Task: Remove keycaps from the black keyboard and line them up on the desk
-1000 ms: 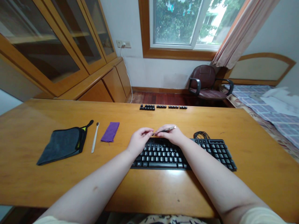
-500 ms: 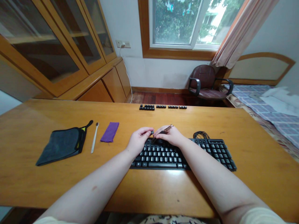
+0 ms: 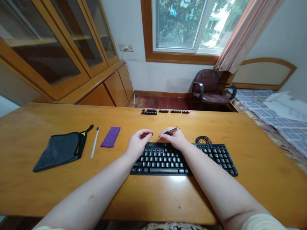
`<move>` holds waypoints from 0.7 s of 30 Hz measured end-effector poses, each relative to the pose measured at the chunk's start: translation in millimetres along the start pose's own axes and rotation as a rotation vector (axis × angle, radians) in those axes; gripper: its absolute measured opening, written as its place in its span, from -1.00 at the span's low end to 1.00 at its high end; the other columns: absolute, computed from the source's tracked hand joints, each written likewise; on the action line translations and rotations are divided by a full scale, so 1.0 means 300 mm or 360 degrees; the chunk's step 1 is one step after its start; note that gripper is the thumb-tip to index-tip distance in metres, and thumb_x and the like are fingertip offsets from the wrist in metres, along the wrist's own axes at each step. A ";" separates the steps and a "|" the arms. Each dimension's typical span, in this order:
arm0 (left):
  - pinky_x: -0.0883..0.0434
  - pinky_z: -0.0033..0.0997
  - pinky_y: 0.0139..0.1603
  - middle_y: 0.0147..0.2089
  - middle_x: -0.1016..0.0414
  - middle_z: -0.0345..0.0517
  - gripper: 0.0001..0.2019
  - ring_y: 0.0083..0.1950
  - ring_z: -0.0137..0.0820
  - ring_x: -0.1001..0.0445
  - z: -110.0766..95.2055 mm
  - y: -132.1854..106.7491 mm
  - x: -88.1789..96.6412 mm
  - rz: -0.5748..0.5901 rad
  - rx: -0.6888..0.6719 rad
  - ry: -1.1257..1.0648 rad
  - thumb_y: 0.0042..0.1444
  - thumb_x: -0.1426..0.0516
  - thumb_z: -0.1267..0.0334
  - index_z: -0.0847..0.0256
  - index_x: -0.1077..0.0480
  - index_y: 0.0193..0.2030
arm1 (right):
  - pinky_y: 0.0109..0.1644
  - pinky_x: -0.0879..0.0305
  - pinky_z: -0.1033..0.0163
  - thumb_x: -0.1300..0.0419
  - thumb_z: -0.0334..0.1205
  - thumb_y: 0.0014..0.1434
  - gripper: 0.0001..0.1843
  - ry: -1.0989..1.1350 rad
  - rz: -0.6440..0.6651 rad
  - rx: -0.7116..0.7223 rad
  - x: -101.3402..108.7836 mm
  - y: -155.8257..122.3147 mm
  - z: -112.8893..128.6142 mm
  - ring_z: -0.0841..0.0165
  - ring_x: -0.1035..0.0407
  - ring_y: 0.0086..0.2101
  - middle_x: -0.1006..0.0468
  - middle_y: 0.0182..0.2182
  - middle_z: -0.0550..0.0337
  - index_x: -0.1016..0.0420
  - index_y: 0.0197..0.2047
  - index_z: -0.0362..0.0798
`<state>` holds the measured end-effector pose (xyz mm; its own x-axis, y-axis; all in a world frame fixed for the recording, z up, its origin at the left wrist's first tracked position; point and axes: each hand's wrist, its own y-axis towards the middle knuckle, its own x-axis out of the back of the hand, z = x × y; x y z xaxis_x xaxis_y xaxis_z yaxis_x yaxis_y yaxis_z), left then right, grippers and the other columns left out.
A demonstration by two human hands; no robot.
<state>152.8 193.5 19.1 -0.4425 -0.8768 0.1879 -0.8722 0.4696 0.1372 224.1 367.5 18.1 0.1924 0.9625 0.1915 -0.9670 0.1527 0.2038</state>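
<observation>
A black keyboard [image 3: 163, 161] lies on the wooden desk, with my forearms crossing partly over it. Above its upper left edge, my left hand [image 3: 137, 143] pinches a small black keycap [image 3: 152, 134] between thumb and fingertips. My right hand [image 3: 176, 138] is closed around a keycap puller [image 3: 172, 131] with a dark handle. The puller's thin wire ends point left toward the keycap, a small gap apart from it. Loose black keycaps [image 3: 149, 112] stand in short rows near the desk's far edge.
Left of the keyboard lie a folded grey cloth [image 3: 59, 148], a white toothbrush [image 3: 95, 145] and a purple cloth [image 3: 110, 137]. The coiled keyboard cable [image 3: 203, 140] sits behind the keyboard. Beyond the desk [image 3: 153, 198] stand a chair [image 3: 209, 84] and a bed.
My hands have drawn apart slightly. The keycap in my left hand has come away from the puller's wire ends. The whole view has shifted a little.
</observation>
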 end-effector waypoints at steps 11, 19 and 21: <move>-0.40 -0.33 -0.10 -0.22 -0.51 -0.07 -0.81 -0.19 -0.34 -0.46 -0.044 0.481 -0.060 0.0084 -0.0627 0.0713 0.02 -0.13 0.25 0.23 -0.48 -0.24 | -0.57 -0.17 0.35 -0.22 -0.01 -0.01 -0.67 0.0120 -0.1015 -0.0105 0.043 0.008 0.020 0.49 -0.21 -0.65 -0.35 -0.69 0.27 -0.53 -0.46 -0.16; -0.34 -0.34 -0.04 -0.18 -0.50 -0.06 -0.79 -0.12 -0.31 -0.43 0.130 0.509 -0.142 0.0684 -0.0952 0.1155 0.06 -0.07 0.30 0.19 -0.47 -0.18 | -0.56 -0.11 0.34 -0.13 0.07 0.06 -0.57 0.0118 -0.1267 -0.0115 0.074 0.016 0.009 0.48 -0.15 -0.65 -0.22 -0.73 0.32 -0.56 -0.39 -0.18; -0.35 -0.35 -0.08 -0.20 -0.51 -0.08 -0.80 -0.16 -0.32 -0.44 0.150 0.515 -0.143 0.0797 -0.0912 0.1193 0.06 -0.08 0.30 0.17 -0.48 -0.20 | -0.55 -0.11 0.33 -0.14 0.07 0.06 -0.56 0.0103 -0.1257 -0.0108 0.072 0.016 0.004 0.48 -0.16 -0.65 -0.23 -0.72 0.32 -0.56 -0.38 -0.18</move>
<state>27.8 299.0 -11.6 -0.3118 -0.3747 0.8731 -0.3118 0.9084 0.2785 224.0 388.6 24.4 0.8175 0.5744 -0.0416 -0.5570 0.8069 0.1966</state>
